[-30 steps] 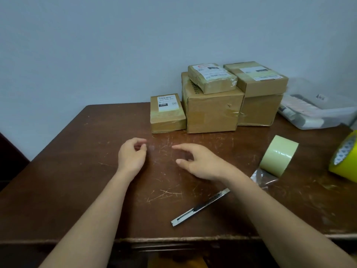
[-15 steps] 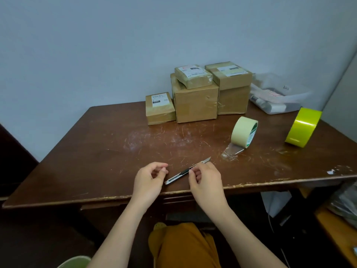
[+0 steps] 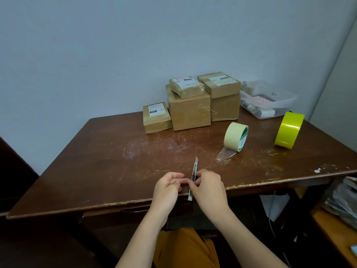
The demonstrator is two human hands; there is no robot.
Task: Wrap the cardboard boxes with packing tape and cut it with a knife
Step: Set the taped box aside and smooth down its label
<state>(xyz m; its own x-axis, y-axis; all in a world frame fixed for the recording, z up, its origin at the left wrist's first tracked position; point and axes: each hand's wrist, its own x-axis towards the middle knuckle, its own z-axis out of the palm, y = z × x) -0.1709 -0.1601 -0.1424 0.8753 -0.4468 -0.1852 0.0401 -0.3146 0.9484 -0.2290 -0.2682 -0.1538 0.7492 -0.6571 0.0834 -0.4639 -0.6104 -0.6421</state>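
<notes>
Scratched table [image 3: 96,161]; boxes [image 3: 190,111], one label [image 3: 154,110] reading "060".

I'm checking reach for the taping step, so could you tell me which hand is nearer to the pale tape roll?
Right. The right hand, gripping the knife, sits below-left of the pale tape roll; the left hand is farther left.

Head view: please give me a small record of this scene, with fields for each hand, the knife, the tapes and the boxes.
right hand: holds the knife, blade tip pointing away
left hand: fingers curled beside the knife; contact unclear
pale tape roll: on edge, loose end on the table
yellow tape roll: on edge, further right
cardboard boxes: stacked by the wall, untouched
</notes>
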